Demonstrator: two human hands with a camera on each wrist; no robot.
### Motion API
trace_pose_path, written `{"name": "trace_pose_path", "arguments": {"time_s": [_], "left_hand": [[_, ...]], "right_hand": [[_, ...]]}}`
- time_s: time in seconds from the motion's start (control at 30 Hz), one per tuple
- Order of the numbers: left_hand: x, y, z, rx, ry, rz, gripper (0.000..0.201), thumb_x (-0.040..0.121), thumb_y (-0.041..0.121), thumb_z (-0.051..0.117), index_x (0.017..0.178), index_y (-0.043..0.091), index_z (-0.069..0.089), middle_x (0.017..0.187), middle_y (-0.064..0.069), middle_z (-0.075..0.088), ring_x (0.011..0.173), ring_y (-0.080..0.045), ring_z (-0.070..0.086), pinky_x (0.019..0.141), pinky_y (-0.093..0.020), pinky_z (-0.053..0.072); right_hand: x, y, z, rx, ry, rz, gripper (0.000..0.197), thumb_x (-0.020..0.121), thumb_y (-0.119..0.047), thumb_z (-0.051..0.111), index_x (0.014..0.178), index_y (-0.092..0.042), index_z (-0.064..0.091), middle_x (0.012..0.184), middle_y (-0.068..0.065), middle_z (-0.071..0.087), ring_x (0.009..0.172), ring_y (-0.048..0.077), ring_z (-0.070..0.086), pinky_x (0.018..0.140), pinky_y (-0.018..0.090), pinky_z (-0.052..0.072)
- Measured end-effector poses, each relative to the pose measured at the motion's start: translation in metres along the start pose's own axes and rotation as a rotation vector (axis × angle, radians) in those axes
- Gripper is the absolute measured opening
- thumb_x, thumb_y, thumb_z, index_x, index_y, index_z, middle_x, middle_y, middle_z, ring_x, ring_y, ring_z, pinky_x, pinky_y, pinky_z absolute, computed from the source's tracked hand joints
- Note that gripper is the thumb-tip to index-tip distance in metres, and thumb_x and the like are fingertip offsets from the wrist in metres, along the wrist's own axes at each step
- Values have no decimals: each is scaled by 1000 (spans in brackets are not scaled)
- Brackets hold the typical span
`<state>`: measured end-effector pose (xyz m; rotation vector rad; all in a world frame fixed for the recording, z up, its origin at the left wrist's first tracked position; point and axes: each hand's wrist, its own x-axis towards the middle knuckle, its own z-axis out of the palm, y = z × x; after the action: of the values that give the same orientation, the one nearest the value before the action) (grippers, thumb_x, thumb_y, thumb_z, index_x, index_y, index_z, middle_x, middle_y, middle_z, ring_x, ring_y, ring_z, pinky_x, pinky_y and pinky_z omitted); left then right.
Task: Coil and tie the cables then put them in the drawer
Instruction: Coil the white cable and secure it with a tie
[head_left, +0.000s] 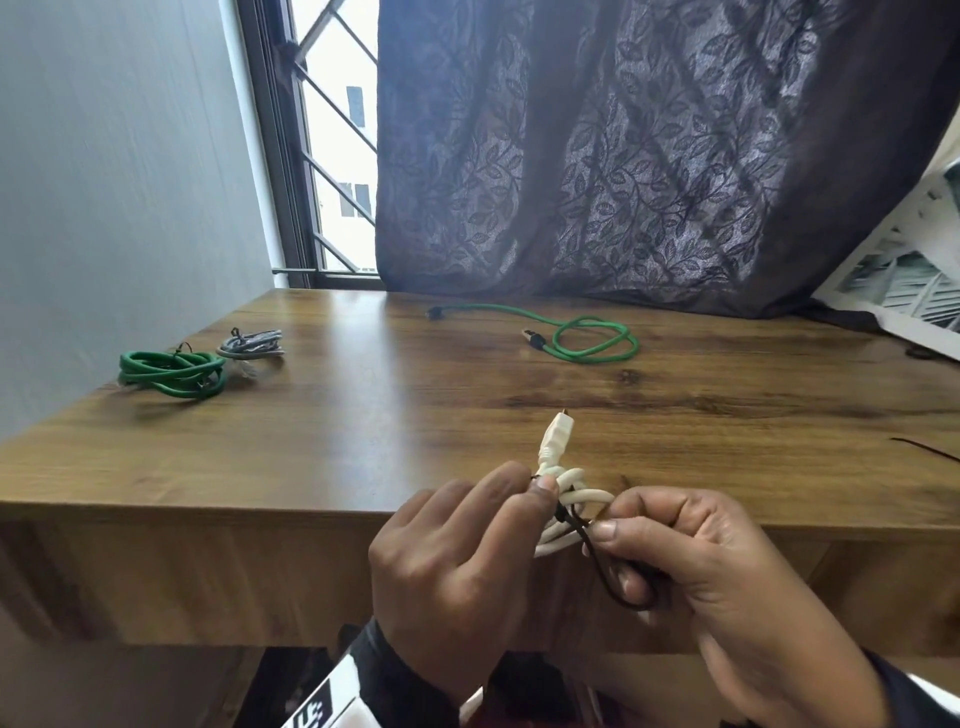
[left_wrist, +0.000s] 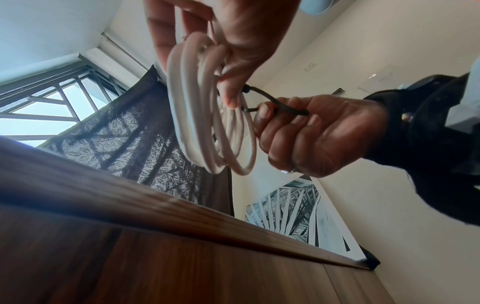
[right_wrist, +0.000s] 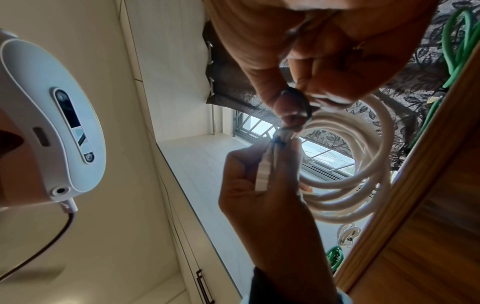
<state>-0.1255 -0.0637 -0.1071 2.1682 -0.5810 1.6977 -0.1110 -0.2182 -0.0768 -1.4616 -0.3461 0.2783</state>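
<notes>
My left hand (head_left: 457, 551) pinches the white cable coil (head_left: 569, 499); right hand (head_left: 691, 561) grips the black tie (head_left: 608, 577). I'd cinch snugly, keeping loops bunched.

A wooden table (head_left: 363, 415) with a glossy top stands against a far window (head_left: 332, 156) fitted with a diagonal metal grille, daylight coming through it. A dark leaf-patterned curtain (head_left: 649, 156) covers most of the window. A pale wall (head_left: 104, 182) rises on the left.

both hands (left_wrist: 306, 131) hold coiled white cable (left_wrist: 207, 115), dark tie (left_wrist: 272, 102).
</notes>
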Motion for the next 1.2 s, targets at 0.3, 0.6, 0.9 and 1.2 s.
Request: {"name": "trace_pose_path", "arguments": {"time_s": [0.3,0.6,0.9,1.2], "left_hand": [[-2,1,1,-17,-19,-30,12,81,13,67,87,18,58,75,0,71,52,-19,60,45,-30,47],[0,3,1,-47,-32,-7,7,84,15,64,86,16,58,75,-1,71,53,-19,61,44,-30,46],[-1,3,0,-137,-52,-50,12,81,13,67,84,18,56,76,0,71,56,-20,63,45,-30,48],[1,4,2,-156,-58,-62,20,77,12,71,84,21,54,82,7,65,58,-18,62,46,-30,46]], "right_hand": [[-3,8,0,-37,97,-116,12,53,-22,73,56,-11,69,37,2,46,34,6,40,34,16,31],[-3,10,6,-77,173,-242,30,56,-42,79,62,-14,70,41,6,56,37,7,49,36,17,36],[-4,0,3,-477,186,-438,23,67,-45,73,81,-34,59,50,2,65,40,8,53,46,19,42],[17,-28,-17,-796,-40,-562,23,64,-50,58,77,-33,66,84,-6,62,79,13,60,60,21,46]]}}
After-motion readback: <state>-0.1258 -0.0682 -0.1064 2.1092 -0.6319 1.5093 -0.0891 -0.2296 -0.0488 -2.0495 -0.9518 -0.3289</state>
